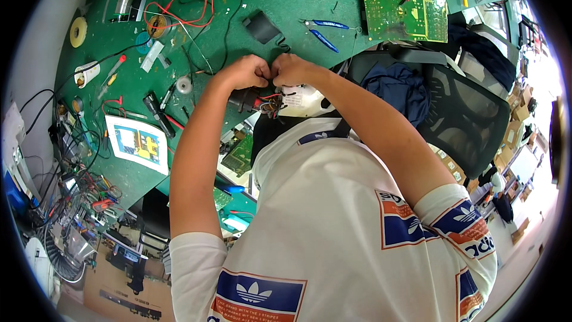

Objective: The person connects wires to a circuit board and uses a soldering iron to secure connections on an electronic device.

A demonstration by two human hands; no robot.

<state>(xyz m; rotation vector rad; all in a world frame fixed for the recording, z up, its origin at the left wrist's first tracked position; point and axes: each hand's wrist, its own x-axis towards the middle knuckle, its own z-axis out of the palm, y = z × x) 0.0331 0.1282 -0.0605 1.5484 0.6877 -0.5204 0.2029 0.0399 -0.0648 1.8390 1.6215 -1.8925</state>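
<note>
My left hand (pixel 245 73) and my right hand (pixel 293 71) are close together near the table's front edge, both with fingers curled in. What they pinch is too small and too hidden to name. Just below them, against my body, lies a white device (pixel 307 101) with its housing partly covered by my right forearm. Red and other coloured wires (pixel 269 105) bunch at its left end, beside a dark round part (pixel 243 99) under my left wrist. A black flat piece (pixel 262 27) lies beyond my hands, and its dark coiled tail reaches toward my right knuckles.
Blue-handled pliers (pixel 325 31) and a large green circuit board (pixel 405 9) lie to the far right. Red test leads (pixel 202 9), a solder spool (pixel 125 6), a black flashlight (pixel 158 116) and a printed sheet (pixel 138 143) are on the left. An office chair (pixel 459 107) stands at right.
</note>
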